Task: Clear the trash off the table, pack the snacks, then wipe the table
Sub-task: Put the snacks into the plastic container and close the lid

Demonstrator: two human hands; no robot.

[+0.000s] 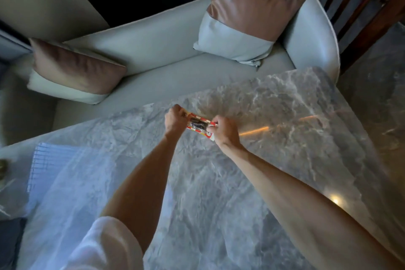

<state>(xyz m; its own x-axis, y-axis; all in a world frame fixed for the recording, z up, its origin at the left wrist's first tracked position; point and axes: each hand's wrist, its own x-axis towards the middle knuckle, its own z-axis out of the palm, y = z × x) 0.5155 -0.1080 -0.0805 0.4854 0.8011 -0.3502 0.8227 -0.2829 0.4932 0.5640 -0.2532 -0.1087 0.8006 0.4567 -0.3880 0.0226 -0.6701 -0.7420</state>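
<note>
A small snack packet (199, 125), red and white with a dark window, is held over the far middle of the grey marble table (263, 160). My left hand (175, 119) grips its left end and my right hand (223, 130) grips its right end, both with fingers closed. The packet is stretched between the two hands, just above the tabletop; whether it touches the table I cannot tell.
A pale grey sofa (166, 72) runs along the table's far edge, with a brown and grey cushion (72, 70) at left and another (247, 17) at right. A bluish window reflection (57, 160) lies on the table's left. Dark wooden slats (361, 6) stand at the far right.
</note>
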